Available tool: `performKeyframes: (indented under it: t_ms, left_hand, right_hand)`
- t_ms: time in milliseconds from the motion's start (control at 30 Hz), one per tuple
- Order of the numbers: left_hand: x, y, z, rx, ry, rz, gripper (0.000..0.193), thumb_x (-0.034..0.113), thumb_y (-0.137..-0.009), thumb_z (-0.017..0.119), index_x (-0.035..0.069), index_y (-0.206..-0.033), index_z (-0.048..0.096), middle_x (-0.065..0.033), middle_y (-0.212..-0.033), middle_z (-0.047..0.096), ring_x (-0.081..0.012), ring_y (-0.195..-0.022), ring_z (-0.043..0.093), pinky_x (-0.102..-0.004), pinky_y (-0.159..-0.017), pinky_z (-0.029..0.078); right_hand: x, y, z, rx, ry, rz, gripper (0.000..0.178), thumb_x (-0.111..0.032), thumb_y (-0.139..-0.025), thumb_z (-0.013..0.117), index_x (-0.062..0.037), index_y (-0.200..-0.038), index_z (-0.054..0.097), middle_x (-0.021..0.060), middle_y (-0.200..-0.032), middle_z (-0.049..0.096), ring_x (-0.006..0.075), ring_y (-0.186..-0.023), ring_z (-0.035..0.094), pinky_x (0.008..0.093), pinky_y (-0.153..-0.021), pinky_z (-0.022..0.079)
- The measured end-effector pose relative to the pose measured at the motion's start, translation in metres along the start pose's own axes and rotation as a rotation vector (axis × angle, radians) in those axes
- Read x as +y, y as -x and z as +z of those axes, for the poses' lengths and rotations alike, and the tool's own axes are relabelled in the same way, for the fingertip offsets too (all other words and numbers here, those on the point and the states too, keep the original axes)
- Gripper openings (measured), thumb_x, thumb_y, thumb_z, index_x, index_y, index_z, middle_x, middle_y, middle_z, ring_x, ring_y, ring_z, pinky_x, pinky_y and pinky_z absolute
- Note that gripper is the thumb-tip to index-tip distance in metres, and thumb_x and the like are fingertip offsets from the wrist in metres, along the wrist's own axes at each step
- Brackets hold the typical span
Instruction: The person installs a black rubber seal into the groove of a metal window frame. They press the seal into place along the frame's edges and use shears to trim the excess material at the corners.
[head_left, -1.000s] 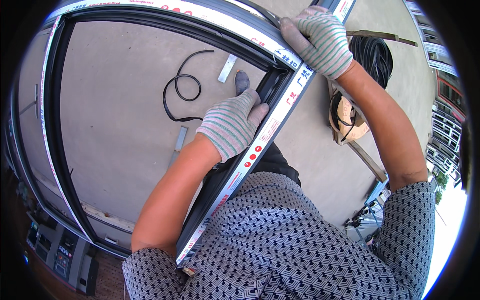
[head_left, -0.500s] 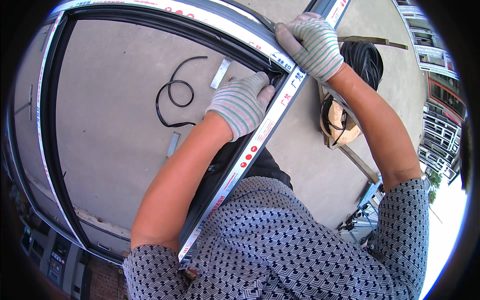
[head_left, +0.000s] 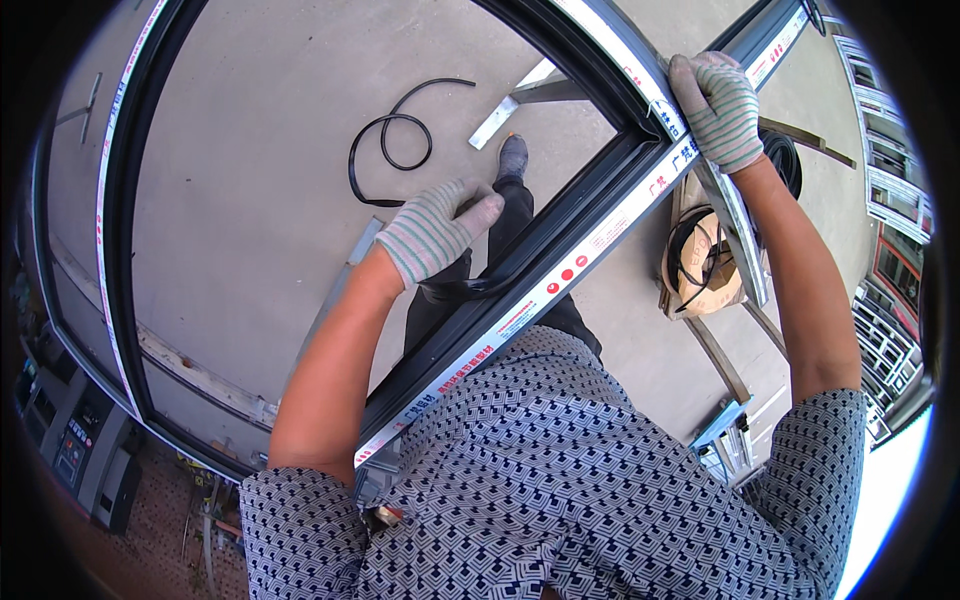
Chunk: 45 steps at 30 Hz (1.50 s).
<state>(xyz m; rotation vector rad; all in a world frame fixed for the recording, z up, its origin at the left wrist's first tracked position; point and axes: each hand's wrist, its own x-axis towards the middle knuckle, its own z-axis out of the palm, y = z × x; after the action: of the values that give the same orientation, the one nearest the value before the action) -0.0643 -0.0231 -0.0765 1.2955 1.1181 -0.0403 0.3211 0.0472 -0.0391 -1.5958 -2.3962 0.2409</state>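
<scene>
Since the earlier frame, the left hand (head_left: pixel 440 228) has drawn back from the corner along the near bar, while the right hand (head_left: pixel 718 110) keeps its place at that corner.

The frame (head_left: pixel 560 265) lies under and between the two hands, its opening spreading to the left and ahead of the left hand. Its profiles are black and grooved, faced with white film printed in red and blue; three red discs mark the near bar between the hands. A wide black strip (head_left: pixel 480 290) bows out of the near bar just below the left hand.

The right hand's fingers curl around the frame at the corner, gripping it. The left hand's fingers are bent, thumb near them, just inside the near bar; whether they pinch anything I cannot tell.

Counted: two striped gloves, one on each hand; one frame corner at the right hand; one looped black cord (head_left: pixel 353 160) on the floor ahead of the left hand, its near end hidden behind that hand; one dark shoe (head_left: pixel 512 157) ahead and to the right of it; one tan roll (head_left: pixel 712 270) below the right hand; one black coil (head_left: pixel 787 165) just beyond the right wrist.
</scene>
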Motion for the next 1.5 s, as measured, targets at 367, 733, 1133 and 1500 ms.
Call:
performKeyframes:
  t_ms: [367,733,1133,1500]
  left_hand:
    - [-0.134,0.094,0.009,-0.029,0.191,0.065,0.039,0.037,-0.106,0.064,0.004,-0.123,0.072,-0.0127,-0.111,0.071,-0.0239,-0.111,0.066,-0.0379,-0.106,0.048]
    - [-0.085,0.126,0.0,0.146,0.063,-0.215,0.034,0.034,-0.106,0.065,0.002,-0.116,0.071,-0.008,-0.091,0.072,-0.0172,-0.085,0.066,-0.0335,-0.084,0.055]
    - [-0.048,0.16,0.021,0.177,-0.209,-0.23,0.033,0.034,-0.103,0.064,0.007,-0.122,0.066,-0.0189,-0.095,0.075,-0.0363,-0.089,0.073,-0.0443,-0.085,0.056]
    - [-0.085,0.173,0.032,0.339,-0.036,-0.304,0.037,0.037,-0.102,0.067,0.005,-0.121,0.066,-0.0152,-0.095,0.072,-0.029,-0.087,0.068,-0.041,-0.084,0.054]
  right_hand:
    - [0.003,0.001,0.005,0.012,-0.071,0.09,0.044,-0.029,-0.108,0.058,-0.0002,-0.075,0.068,0.0186,-0.066,0.059,0.0391,-0.069,0.059,0.0452,-0.087,0.05]
    - [0.024,0.007,0.011,-0.007,-0.067,0.148,0.045,-0.028,-0.111,0.056,0.0007,-0.078,0.064,0.0169,-0.07,0.054,0.0341,-0.068,0.054,0.0435,-0.073,0.044]
    - [-0.02,-0.002,0.007,0.327,0.02,0.078,0.026,-0.016,-0.103,0.059,-0.002,-0.12,0.073,0.0203,-0.118,0.071,0.0365,-0.107,0.064,0.0469,-0.097,0.051]
    - [-0.274,0.034,0.047,-0.591,-0.379,-0.332,0.027,-0.03,-0.096,0.067,-0.0044,-0.098,0.075,0.0151,-0.095,0.072,0.0334,-0.096,0.069,0.045,-0.091,0.054]
